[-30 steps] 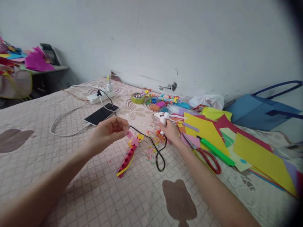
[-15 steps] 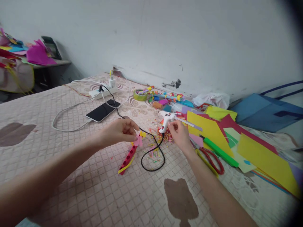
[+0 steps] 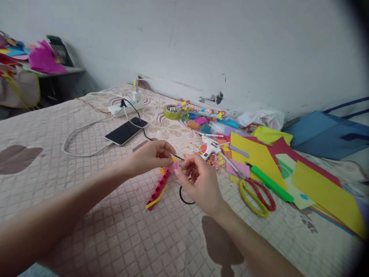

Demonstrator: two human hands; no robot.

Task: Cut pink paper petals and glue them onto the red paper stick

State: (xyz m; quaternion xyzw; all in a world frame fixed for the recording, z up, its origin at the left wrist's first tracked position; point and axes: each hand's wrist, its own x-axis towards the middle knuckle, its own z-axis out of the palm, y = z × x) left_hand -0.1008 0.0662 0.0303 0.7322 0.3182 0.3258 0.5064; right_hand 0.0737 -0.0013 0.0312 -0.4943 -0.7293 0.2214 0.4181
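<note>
Left hand (image 3: 152, 156) pinched shut on a small pink paper piece (image 3: 174, 166), thumb and forefinger on its left edge. Right hand (image 3: 198, 184) half curled, thumb and forefinger tips meeting the same piece from the right. I can't tell if it's gripping or only touching. The piece sits between both hands, just above the top end of the red dotted strip (image 3: 158, 188) on the quilt (image 3: 86, 161). Both forearms come in low, with the palms turned toward each other. Glue gun (image 3: 208, 148) lies free just beyond the right hand, and its black cord (image 3: 181, 197) loops beneath the hand.
</note>
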